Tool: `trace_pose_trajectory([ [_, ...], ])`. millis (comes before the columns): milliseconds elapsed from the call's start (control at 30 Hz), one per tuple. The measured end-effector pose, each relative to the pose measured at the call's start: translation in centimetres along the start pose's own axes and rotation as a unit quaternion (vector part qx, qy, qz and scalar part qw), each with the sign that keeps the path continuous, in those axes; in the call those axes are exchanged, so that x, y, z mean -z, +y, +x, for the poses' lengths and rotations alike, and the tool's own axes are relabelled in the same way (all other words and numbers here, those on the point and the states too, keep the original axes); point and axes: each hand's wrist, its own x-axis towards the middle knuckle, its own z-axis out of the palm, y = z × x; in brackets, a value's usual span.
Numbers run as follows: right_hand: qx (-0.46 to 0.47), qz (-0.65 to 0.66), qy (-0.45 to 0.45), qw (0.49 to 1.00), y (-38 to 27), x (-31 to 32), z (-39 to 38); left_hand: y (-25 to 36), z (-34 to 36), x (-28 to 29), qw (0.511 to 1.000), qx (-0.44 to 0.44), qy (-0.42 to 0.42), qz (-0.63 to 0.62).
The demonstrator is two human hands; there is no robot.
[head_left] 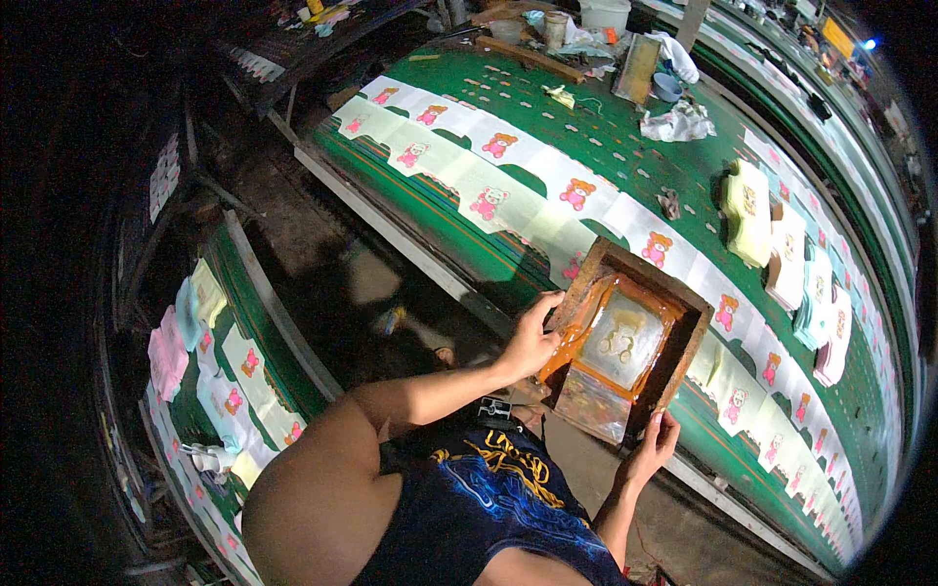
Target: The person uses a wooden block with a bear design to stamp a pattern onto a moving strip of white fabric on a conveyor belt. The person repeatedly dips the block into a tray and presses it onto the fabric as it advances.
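Observation:
My left hand (pixel 533 337) grips the upper left side of a wooden screen-printing frame (pixel 684 356). My right hand (pixel 653 447) holds its lower right corner, fingers partly hidden under the wood. Tilted, the frame hangs over the near edge of the long green table (pixel 430 244). Inside it, orange-brown borders surround a pale mesh (pixel 619 340) with a bear outline. A murky, glossy section (pixel 594 400) lies below the mesh. Beyond the frame runs a row of white cloth pieces (pixel 611 210) printed with brown-and-pink bears. Nearer, a pale yellowish row (pixel 459 181) carries pink bears with unfilled heads.
Stacked yellow, white, blue and pink cloth pieces (pixel 747 215) lie on the table's right. At its far end are a white bucket (pixel 604 15), a blue bowl (pixel 666 88), a board (pixel 637 68) and rags (pixel 679 122). Another green table (pixel 278 337) with printed pieces stands behind my left side.

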Motion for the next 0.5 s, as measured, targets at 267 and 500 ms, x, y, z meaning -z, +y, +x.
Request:
trace_pose_trajectory([
  [267, 0.007, 0.001, -0.026, 1.0, -2.8, -12.8, -1.5, -2.2, 4.8, 11.9, 1.0, 0.015, 0.013, -0.024],
  [500, -0.016, -0.009, 0.003, 1.0, -4.2, -27.9, -5.0, -4.2, 10.0, 24.9, 0.999, 0.018, 0.025, -0.037],
])
